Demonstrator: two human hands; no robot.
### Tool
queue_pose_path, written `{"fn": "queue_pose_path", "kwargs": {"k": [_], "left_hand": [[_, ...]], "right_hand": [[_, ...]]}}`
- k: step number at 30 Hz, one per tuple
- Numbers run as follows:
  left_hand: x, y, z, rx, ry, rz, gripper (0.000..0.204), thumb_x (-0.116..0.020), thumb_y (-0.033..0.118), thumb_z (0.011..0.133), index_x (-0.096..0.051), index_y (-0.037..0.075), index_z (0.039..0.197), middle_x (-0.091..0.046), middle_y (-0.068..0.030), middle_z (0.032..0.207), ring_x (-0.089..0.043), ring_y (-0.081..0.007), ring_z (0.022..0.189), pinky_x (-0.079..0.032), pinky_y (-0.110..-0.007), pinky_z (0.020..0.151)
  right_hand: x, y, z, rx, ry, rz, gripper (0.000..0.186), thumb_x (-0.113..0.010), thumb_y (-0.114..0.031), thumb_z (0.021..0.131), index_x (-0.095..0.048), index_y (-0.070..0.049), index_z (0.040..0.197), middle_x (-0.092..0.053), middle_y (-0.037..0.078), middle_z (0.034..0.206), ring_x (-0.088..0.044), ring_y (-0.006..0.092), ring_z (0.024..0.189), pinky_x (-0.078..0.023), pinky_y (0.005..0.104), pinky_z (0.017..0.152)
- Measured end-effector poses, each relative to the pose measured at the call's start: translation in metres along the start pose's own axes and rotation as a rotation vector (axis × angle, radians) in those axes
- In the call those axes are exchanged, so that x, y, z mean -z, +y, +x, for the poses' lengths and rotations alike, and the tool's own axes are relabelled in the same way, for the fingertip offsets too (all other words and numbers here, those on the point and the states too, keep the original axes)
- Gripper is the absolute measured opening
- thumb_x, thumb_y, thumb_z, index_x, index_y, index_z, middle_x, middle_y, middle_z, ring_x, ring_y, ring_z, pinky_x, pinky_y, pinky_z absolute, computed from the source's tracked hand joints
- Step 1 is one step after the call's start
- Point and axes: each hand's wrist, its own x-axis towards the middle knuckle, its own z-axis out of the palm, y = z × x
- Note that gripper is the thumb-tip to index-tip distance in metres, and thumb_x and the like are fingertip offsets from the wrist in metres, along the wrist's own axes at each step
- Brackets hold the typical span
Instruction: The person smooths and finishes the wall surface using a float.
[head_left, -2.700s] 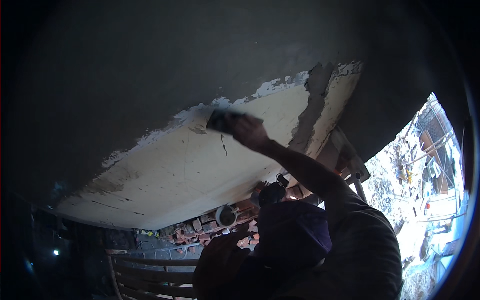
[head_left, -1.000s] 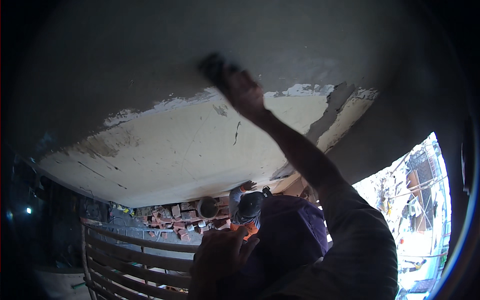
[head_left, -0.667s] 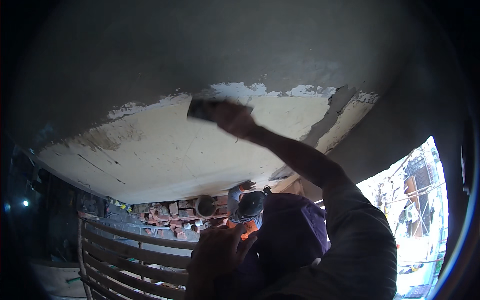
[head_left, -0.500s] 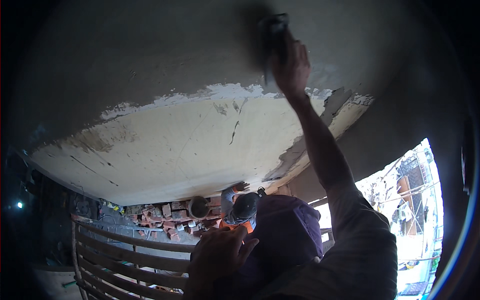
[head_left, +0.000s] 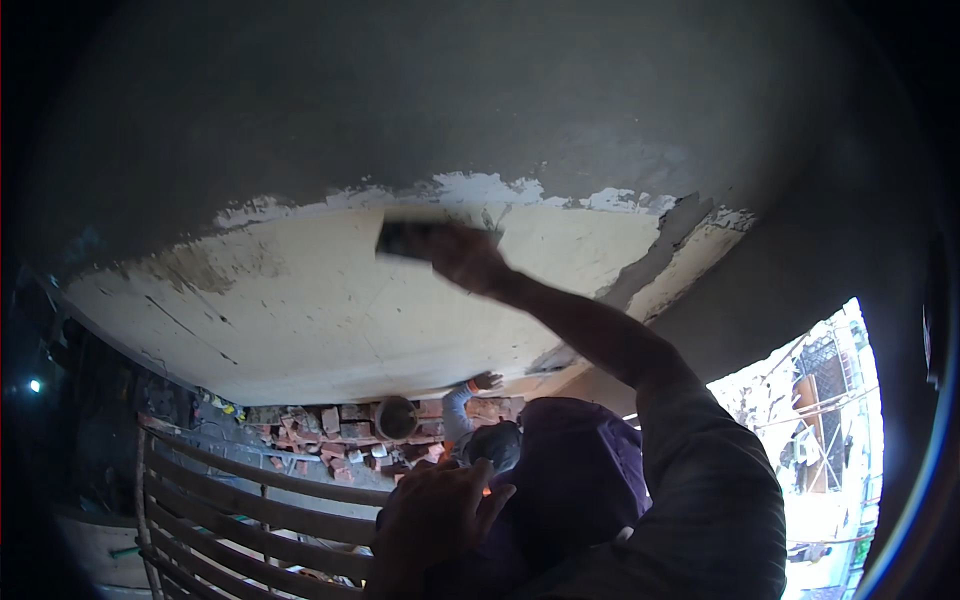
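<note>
My right hand (head_left: pixel 470 258) is closed around a dark, flat, rectangular plastering float (head_left: pixel 402 238), blurred by motion. It is in front of the cream, unplastered part of the wall (head_left: pixel 300 330), just below the ragged edge of the wet grey plaster (head_left: pixel 480 110). At the lower middle my left hand (head_left: pixel 435 520) is in shadow, its fingers curled and pressed together, the thumb apart. Its palm is hidden, so whatever it grips does not show. Beside it on the right bulges a purple, cap-like piece of cloth (head_left: pixel 580 470).
Below, a co-worker in a dark cap (head_left: pixel 493 446) has one hand (head_left: pixel 487 381) against the wall's foot. Near them are a round bucket (head_left: pixel 396 418) and broken red bricks (head_left: pixel 330 420). Slatted rails (head_left: pixel 260 505) stand at lower left; a bright opening (head_left: pixel 820 440) lies at right.
My right hand has swept the float down and to the left, from the grey plaster to the cream area. My left hand has barely moved. The co-worker below has shifted slightly.
</note>
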Motion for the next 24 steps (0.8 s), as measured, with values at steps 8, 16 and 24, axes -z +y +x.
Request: {"fn": "queue_pose_path", "kwargs": {"k": [8,16,24], "left_hand": [[0.006,-0.007,0.010,0.032,-0.168,-0.082,0.038,-0.059,0.041,0.100,-0.062,0.003,0.108,-0.071,-0.0159,0.082,-0.071,-0.0345,0.084,-0.050,-0.049,0.084],[-0.002,-0.005,0.009,0.020,-0.169,-0.089,0.036,-0.063,0.037,0.098,-0.063,0.004,0.111,-0.071,-0.0135,0.083,-0.071,-0.0332,0.084,-0.051,-0.049,0.081],[0.007,-0.003,0.002,-0.021,-0.112,-0.027,0.036,-0.059,0.039,0.100,-0.065,0.005,0.108,-0.070,-0.0140,0.079,-0.071,-0.0304,0.082,-0.052,-0.046,0.078]], "right_hand": [[0.106,0.148,0.069,-0.537,0.268,-0.083,0.061,-0.073,-0.015,0.081,-0.056,-0.004,0.139,-0.067,0.013,0.111,-0.065,0.0333,0.091,-0.057,0.0455,0.079],[-0.023,-0.014,-0.033,-0.162,-0.164,0.313,0.059,-0.065,-0.011,0.082,-0.055,-0.006,0.140,-0.057,0.003,0.094,-0.060,0.0224,0.085,-0.058,0.0373,0.074],[0.127,0.151,0.005,-0.600,0.316,-0.058,0.061,-0.072,-0.011,0.084,-0.054,-0.003,0.141,-0.062,0.010,0.092,-0.061,0.0291,0.084,-0.053,0.0425,0.070]]}}
